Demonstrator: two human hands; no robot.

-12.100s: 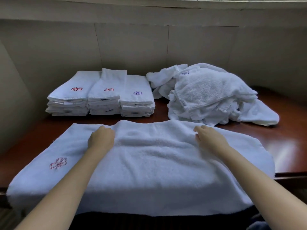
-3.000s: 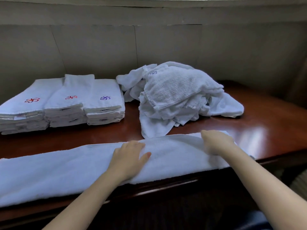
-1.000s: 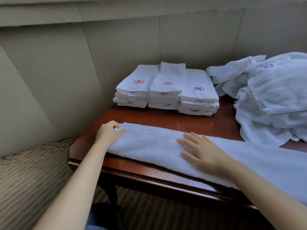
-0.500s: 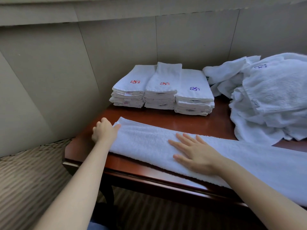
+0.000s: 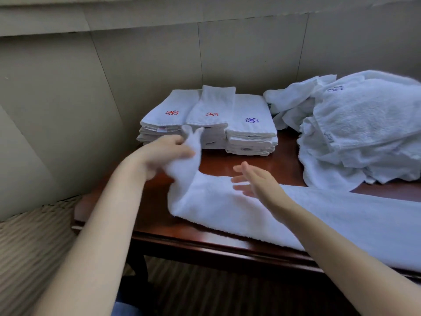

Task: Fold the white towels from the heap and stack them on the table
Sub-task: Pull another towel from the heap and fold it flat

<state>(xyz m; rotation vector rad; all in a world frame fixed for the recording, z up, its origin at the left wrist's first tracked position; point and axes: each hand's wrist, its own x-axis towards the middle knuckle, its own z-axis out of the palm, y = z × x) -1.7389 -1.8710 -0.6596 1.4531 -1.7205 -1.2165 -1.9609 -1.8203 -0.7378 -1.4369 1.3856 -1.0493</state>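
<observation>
Towel (image 5: 250,208) end in left hand (image 5: 164,153), off table edge (image 5: 205,245)

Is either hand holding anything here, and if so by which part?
The left hand grips the long towel by its left end, lifted off the table. The right hand holds nothing, fingers straight above the towel.

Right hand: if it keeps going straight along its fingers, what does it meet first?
Its open fingers point left, so the right hand would probably first meet the raised end of the long towel in the left hand grip. Depth is unclear.
</observation>
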